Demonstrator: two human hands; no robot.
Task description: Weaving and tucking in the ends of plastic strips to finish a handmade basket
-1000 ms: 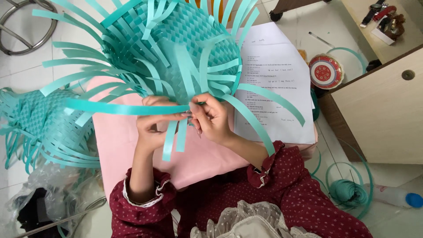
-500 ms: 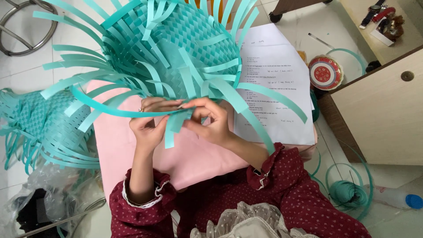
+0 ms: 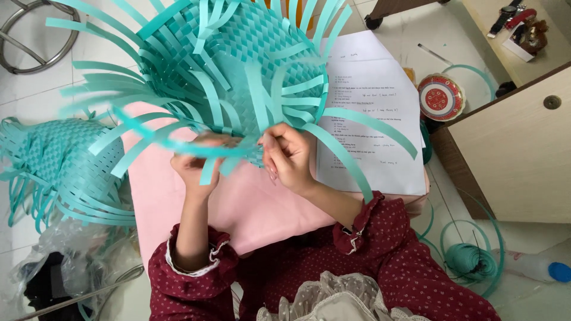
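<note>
Both hands [image 3: 244,160] grip the teal woven basket [image 3: 238,65]; blurred strips hide fingertips.

The basket [image 3: 238,65] is woven of flat teal plastic-looking strips, smooth with a slight sheen. The table [image 3: 262,208] has a matt pink top. The sheet [image 3: 372,119] is white printed paper. The cabinet [image 3: 511,160] looks like pale smooth wood. The floor [image 3: 35,89] is glossy white tile. The sleeves [image 3: 410,267] are dotted maroon cloth.
</note>
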